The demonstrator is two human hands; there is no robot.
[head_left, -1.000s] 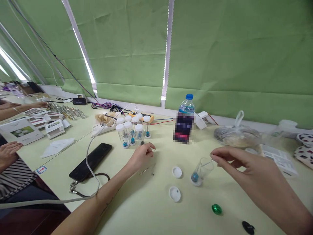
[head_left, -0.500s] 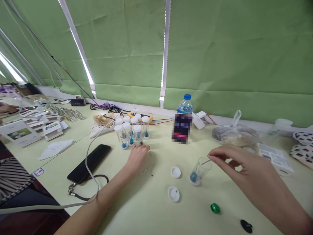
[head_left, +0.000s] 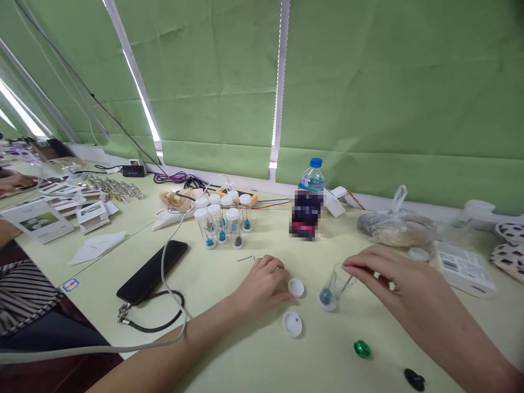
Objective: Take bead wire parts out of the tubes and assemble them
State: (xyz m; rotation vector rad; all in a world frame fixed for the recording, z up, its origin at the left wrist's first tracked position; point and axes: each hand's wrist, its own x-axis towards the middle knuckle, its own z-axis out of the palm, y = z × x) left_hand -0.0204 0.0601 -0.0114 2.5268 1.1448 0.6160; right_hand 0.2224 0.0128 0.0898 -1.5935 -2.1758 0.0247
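My right hand (head_left: pixel 393 295) pinches a thin metal rod (head_left: pixel 347 283), its lower end inside a clear tube (head_left: pixel 338 273). The tube stands uncapped on a white base and holds a blue ball-like piece (head_left: pixel 326 296) with thin rods. My left hand (head_left: pixel 262 284) is low over the table, fingers bent and thumb apart, beside a white round cap (head_left: pixel 296 287). Whatever lies under its palm is hidden. A second white cap (head_left: pixel 292 324) rests nearer me. Behind the left hand lies a thin bent metal rod (head_left: pixel 246 258).
Several capped tubes (head_left: pixel 221 224) stand at centre-left. A phone (head_left: pixel 151 273) with a strap lies left, crossed by a pale cable (head_left: pixel 164 262). A green spool (head_left: pixel 362 349) and black disc (head_left: pixel 414 379) sit front right. Behind are a bottle (head_left: pixel 312 179) and plastic bag (head_left: pixel 395 224). Another person sits left.
My left hand has moved right and nearer, from the capped tubes to the white cap. The rod in my right hand now sits steeper and lower in the clear tube.
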